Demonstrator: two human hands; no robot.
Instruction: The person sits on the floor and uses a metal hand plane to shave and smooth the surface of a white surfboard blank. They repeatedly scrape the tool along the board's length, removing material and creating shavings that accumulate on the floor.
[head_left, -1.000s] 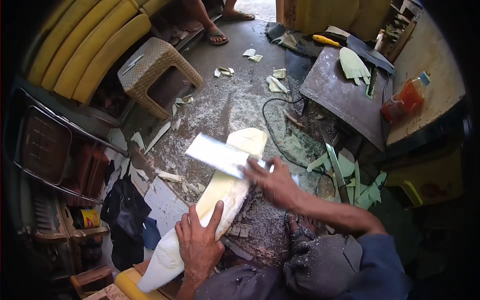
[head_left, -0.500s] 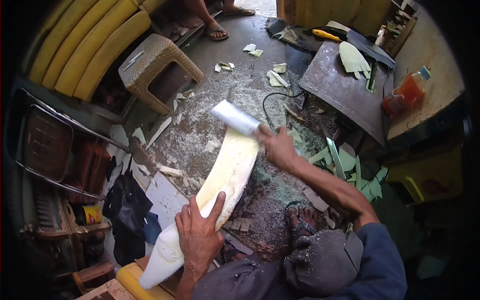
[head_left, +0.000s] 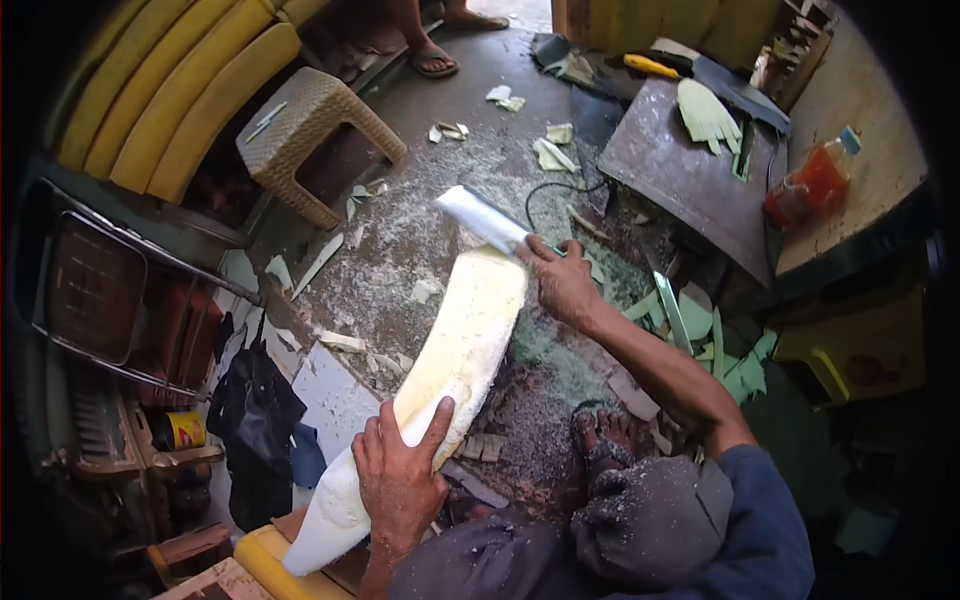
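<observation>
A long, curved cream-white foam block (head_left: 455,335) slants up from the lower left, its lower end whiter and narrower. My left hand (head_left: 400,480) lies over its lower half, thumb apart from the fingers, holding it down. Closed around the near end of a long, flat silvery tool (head_left: 483,217) is my right hand (head_left: 566,283). The tool sits at the block's far end and points up and left; whether it touches the foam I cannot tell. Pale dust covers the floor (head_left: 400,240) around the block.
Foam scraps (head_left: 715,345) lie to the right, beside a flat metal strip (head_left: 672,312). A woven-pattern stool (head_left: 300,140) stands far left. At the right are a dark board (head_left: 690,190), a yellow-handled cutter (head_left: 650,66) and a bottle of orange-red liquid (head_left: 812,180). Another person's sandaled foot (head_left: 433,62) shows at the back.
My right hand and the tool have shifted slightly to the right, uncovering more of the block's far end. The left hand stays at nearly the same place on the foam.
</observation>
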